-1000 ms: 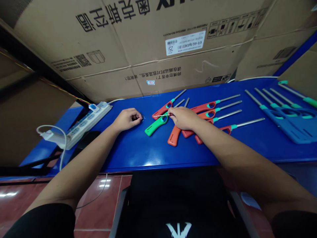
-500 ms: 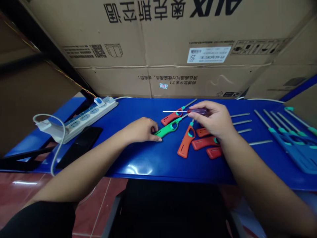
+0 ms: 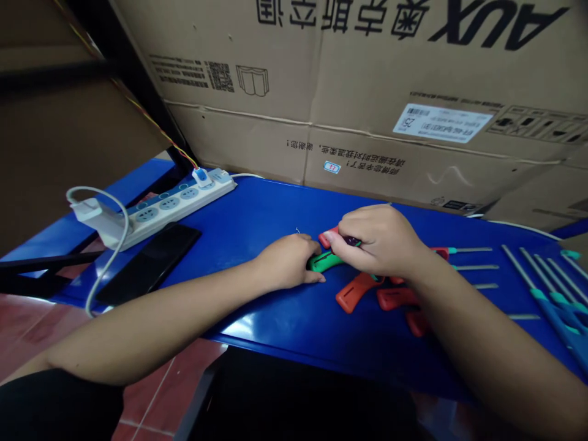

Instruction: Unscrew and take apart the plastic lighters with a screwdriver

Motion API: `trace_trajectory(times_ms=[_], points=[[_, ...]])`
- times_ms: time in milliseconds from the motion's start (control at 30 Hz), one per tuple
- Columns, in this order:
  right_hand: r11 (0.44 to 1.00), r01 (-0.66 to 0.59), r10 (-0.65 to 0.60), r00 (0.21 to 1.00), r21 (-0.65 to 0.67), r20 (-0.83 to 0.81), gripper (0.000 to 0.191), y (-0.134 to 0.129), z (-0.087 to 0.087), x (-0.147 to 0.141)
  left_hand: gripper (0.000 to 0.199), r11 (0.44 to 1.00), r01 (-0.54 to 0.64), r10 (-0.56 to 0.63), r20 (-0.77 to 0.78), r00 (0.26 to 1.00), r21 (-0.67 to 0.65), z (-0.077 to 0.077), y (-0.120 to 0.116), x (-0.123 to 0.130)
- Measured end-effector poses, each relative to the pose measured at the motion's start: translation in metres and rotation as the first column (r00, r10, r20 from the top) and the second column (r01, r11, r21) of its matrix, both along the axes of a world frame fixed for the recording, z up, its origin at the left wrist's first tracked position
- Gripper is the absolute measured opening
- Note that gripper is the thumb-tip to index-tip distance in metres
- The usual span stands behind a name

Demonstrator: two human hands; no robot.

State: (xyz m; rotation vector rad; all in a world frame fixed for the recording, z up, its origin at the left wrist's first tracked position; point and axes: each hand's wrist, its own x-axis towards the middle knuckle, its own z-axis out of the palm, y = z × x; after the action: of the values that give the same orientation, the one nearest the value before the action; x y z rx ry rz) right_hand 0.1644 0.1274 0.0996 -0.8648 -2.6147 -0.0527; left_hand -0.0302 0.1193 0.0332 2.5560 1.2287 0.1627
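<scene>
My left hand point(image 3: 289, 260) grips the handle end of a green lighter point(image 3: 325, 261) lying on the blue table. My right hand point(image 3: 374, 242) is closed around a screwdriver point(image 3: 351, 241), over the lighter's front part. The screwdriver's shaft is hidden. Partly behind my right hand's thumb lies a red lighter point(image 3: 327, 236). An orange lighter point(image 3: 356, 293) rests just in front of my right hand. Several more red lighters point(image 3: 395, 299) lie under and beside my right forearm, their metal tubes pointing right.
Blue lighters point(image 3: 569, 324) lie at the far right. On the left are a white power strip point(image 3: 179, 205) with a looping cable and a black phone-like slab point(image 3: 151, 260). A large cardboard box point(image 3: 285, 141) stands along the table's back edge.
My right hand has turned and come down over the green lighter with the screwdriver, whose shaft no longer shows. The view has shifted slightly. My left hand still holds the green lighter.
</scene>
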Motion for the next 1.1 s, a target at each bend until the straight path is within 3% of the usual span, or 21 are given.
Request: trace_trajectory(times_ms=[300, 433, 567, 733, 867, 967, 1033, 1100], points=[[0.999, -0.016, 0.019, 0.995, -0.031, 0.096, 0.046, -0.003, -0.002, 0.000, 0.039, 0.999, -0.037, 0.038, 0.041, 0.998, -0.038, -0.002, -0.001, 0.003], [0.986, -0.168, 0.164, 0.976, 0.017, 0.140, 0.048, -0.005, -0.002, 0.008, 0.035, 0.999, -0.008, 0.011, 0.063, 0.998, -0.037, -0.003, -0.002, 0.003], [0.930, -0.336, 0.308, 0.933, 0.146, 0.186, 0.043, -0.009, -0.003, 0.016, 0.039, 1.000, -0.007, 0.008, 0.041, 0.999, -0.016, -0.004, -0.002, 0.003], [0.870, -0.407, 0.325, 0.898, 0.278, 0.297, 0.041, -0.027, -0.004, 0.013, 0.040, 0.999, -0.034, 0.034, 0.017, 0.999, -0.018, -0.002, -0.003, 0.005], [0.859, -0.431, 0.318, 0.872, 0.277, 0.371, 0.041, -0.042, -0.007, 0.009, 0.041, 0.999, -0.044, 0.044, 0.009, 0.999, -0.013, -0.002, -0.004, 0.005], [0.923, -0.270, 0.180, 0.933, 0.274, 0.312, 0.046, -0.040, -0.007, 0.007, 0.040, 0.999, -0.033, 0.034, 0.028, 0.999, -0.008, -0.003, -0.005, 0.005], [0.971, -0.006, -0.058, 0.964, 0.239, 0.261, 0.053, -0.034, -0.003, 0.003, 0.041, 0.999, -0.036, 0.036, 0.044, 0.998, -0.002, -0.004, -0.006, 0.005], [0.954, 0.253, -0.290, 0.912, 0.161, 0.290, 0.058, -0.026, 0.004, -0.005, 0.044, 0.999, -0.052, 0.052, 0.045, 0.998, -0.005, -0.004, -0.008, 0.005]])
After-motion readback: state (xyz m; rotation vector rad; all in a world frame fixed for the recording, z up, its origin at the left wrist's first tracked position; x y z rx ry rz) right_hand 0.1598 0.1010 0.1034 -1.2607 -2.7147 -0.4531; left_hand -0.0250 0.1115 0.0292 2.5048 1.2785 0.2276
